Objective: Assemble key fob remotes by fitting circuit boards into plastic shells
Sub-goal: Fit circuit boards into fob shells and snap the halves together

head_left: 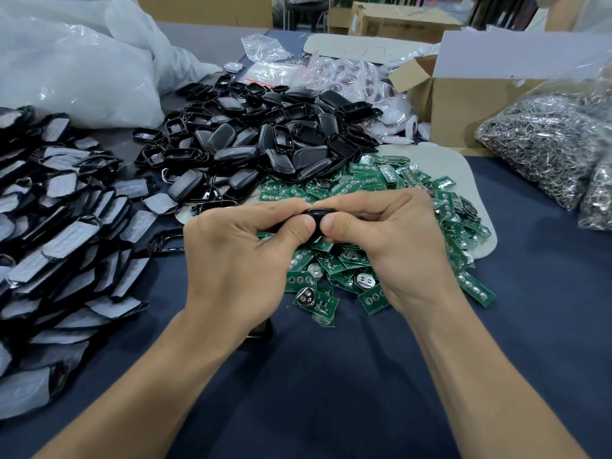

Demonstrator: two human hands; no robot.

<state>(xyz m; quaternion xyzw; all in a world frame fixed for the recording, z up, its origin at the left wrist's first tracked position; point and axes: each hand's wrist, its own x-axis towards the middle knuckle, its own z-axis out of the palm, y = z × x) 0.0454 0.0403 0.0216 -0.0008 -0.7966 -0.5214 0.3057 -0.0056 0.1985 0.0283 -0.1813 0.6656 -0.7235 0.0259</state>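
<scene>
black shell [315, 216] between curled fingers [298, 227]

Left hand [231, 260] and right hand [394, 240] meet, both curled, pinching.

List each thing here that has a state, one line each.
left hand: pinches the black shell.
right hand: pinches the same shell.
black shell: held up between both hands, mostly covered by them.
circuit boards: loose in a heap.
empty shells: heaped, some open side up.
cardboard box: flaps open.
bag of metal rings: bulging full.
</scene>
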